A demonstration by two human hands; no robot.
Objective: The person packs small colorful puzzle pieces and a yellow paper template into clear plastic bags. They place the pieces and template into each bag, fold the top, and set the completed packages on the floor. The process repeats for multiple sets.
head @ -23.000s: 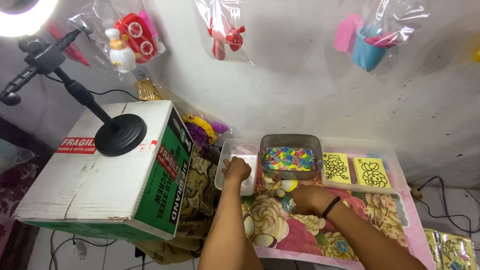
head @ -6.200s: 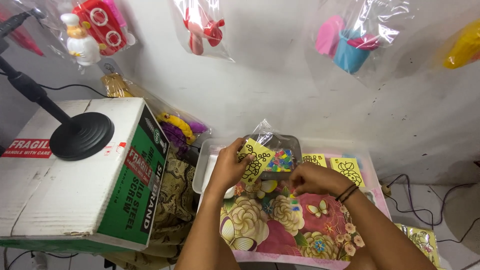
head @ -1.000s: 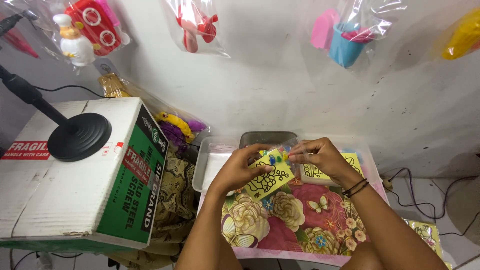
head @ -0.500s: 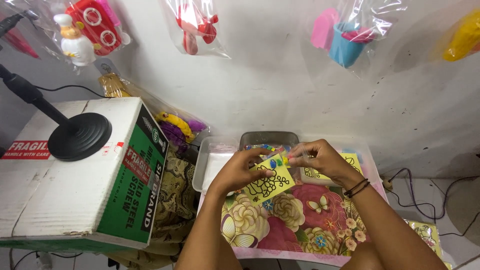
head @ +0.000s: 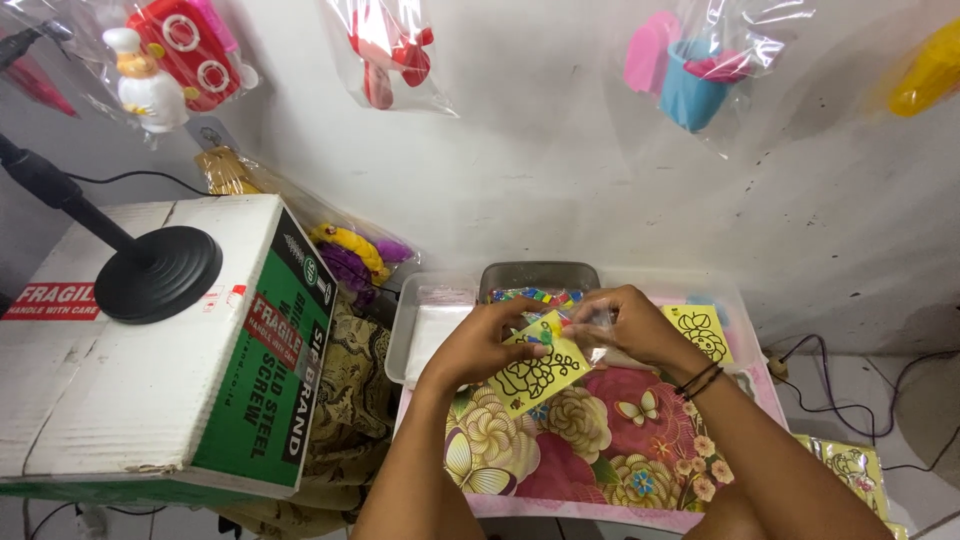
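Both my hands hold a small clear plastic bag with a yellow card (head: 535, 373) printed with black flower outlines. My left hand (head: 480, 341) grips the card's upper left edge. My right hand (head: 625, 325) pinches the bag's top right, over the floral tabletop (head: 590, 450). Just behind my hands sits a grey tray (head: 540, 273) holding small colourful pieces. Another yellow card (head: 700, 333) lies to the right of my right wrist.
A large cardboard box (head: 150, 350) with a black round stand base (head: 158, 272) stands at the left. A clear tray (head: 425, 325) sits left of the grey one. Bagged toys (head: 690, 70) hang on the wall. More yellow cards (head: 850, 465) lie low at right.
The card in its bag has dropped slightly toward me and tilted. My right hand has shifted a little left along the bag's top edge.
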